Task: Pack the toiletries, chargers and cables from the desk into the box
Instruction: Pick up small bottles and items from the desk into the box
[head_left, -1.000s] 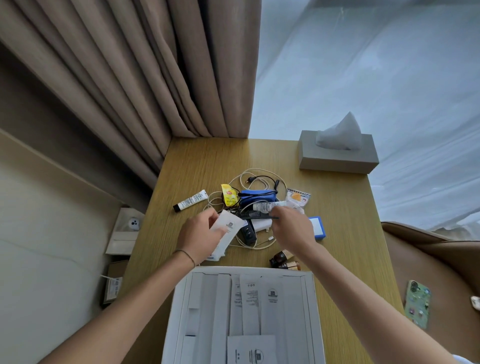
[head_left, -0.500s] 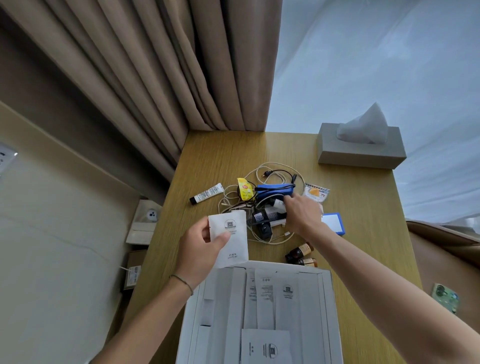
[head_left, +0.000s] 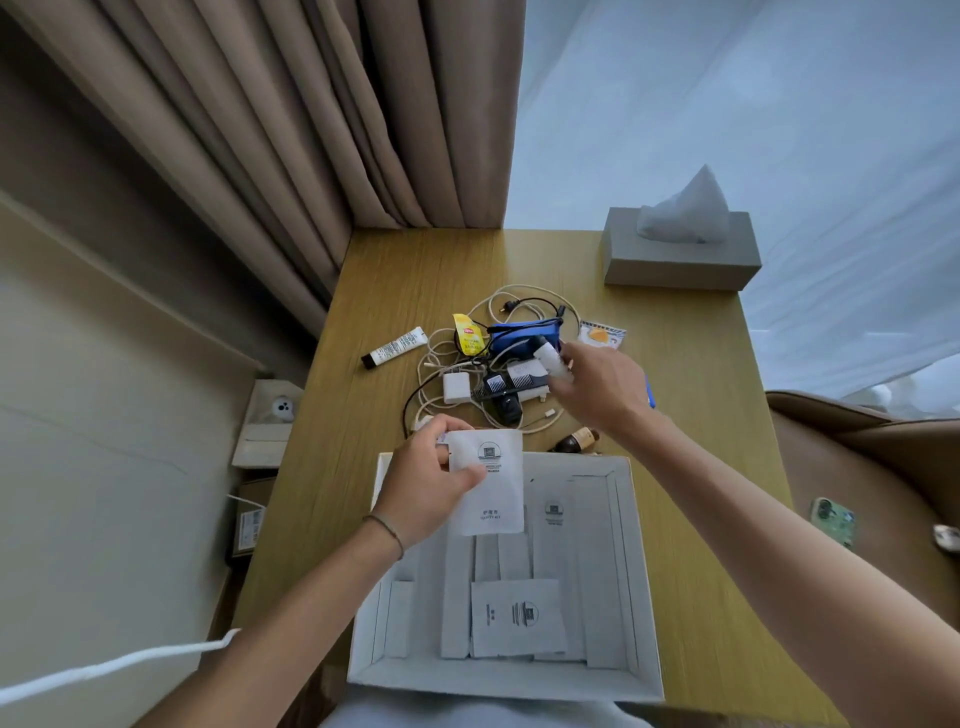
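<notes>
left hand (head_left: 423, 480): has carried the white sachet (head_left: 488, 480) back from the pile, now held over the far-left edge of the box (head_left: 641, 582)
white sachet: was beside the cables, now overlaps the box rim, pinched by thumb and fingers
right hand (head_left: 597, 387): a second ago held a thin dark item; now lifted just beyond the box, gripping a small white bottle (head_left: 548, 356), probably a toiletry
white charger (head_left: 456, 387): uncovered, now in plain view beyond the box

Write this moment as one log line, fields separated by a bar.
left hand: holds white packet over box | right hand: grips small white bottle | cables: on desk
</notes>
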